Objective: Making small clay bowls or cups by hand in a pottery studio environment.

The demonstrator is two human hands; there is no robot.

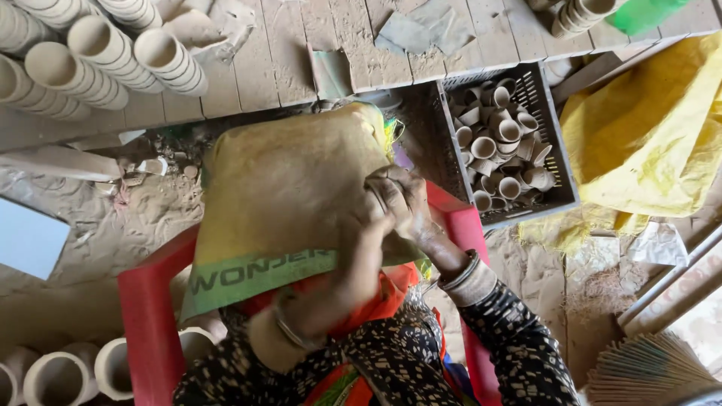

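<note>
A grey slotted crate (553, 139) of small clay cups (496, 143) sits at far right, stacked clay cups (105, 53) at far left. Over a red plastic chair (150, 316), both hands, the left hand (361, 225) and the right hand (406, 199), close together on a dusty, coarse woven sack (286, 180).

Head view, 1 frame. Lighting: soft, diffuse daylight, even across the scene; no hard shadows. Brightest area is the yellow sheet (647, 128) at upper right, slightly washed out. Dim zone at lower left around the clay cylinders (68, 376). Both hands (398, 199) show motion blur, fingers indistinct. Sack (286, 188) mildly soft. Crate (553, 128) of cups reasonably sharp. Slight wide-angle bending at edges.
</note>
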